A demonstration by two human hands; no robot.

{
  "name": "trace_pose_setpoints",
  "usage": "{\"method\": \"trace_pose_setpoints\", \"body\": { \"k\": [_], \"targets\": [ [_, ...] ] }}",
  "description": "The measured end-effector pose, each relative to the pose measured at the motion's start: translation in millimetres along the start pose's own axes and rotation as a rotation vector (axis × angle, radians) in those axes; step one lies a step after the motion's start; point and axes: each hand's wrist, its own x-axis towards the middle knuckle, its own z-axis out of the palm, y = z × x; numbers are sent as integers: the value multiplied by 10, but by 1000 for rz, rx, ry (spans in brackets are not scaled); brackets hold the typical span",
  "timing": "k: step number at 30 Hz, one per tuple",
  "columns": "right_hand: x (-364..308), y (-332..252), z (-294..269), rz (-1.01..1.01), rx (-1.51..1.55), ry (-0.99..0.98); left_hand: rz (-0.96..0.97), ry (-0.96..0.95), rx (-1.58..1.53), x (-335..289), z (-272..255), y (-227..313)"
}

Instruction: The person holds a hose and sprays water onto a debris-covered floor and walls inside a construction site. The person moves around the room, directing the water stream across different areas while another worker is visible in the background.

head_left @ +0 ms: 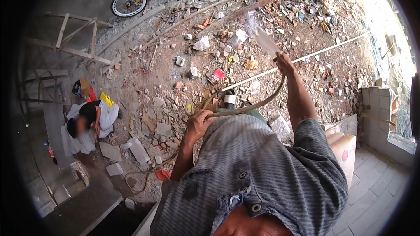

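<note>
Water spray (266, 42) shoots from the end of a yellowish hose (262, 104) toward the rubble ahead. My right hand (285, 63), arm stretched out, is closed around the hose near its spraying end. From there the hose curves back across my front to my left hand (199, 124), whose fingers are wrapped around it at waist height. More hose (142, 187) lies curled on the ground at the lower left. Below the hose, a dark sandal with a white strap (229, 98) shows on my foot.
Broken brick and stone rubble (175, 105) covers the ground. A long pale strip (302, 58) lies across it. A person (94, 120) crouches at left near wooden frames (78, 39). A bicycle (129, 2) stands far left; a cardboard box (343, 153) is at right by a block wall (376, 109).
</note>
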Motion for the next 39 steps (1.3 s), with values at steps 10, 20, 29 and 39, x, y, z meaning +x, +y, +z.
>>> {"method": "trace_pose_setpoints", "body": {
  "k": [10, 20, 29, 39],
  "targets": [
    [-325, 1133, 764, 231, 223, -4, -7, -28, 25, -358, -246, -236],
    [-1115, 2599, 1440, 472, 630, 484, 292, -277, 216, -61, -442, -751],
    [-1506, 2750, 2064, 810, 896, 732, 330, -379, 288, -153, -654, -973],
    [-1388, 2899, 2349, 1045, 1181, 1144, 325, -346, 407, 111, -608, -802]
  ]
}}
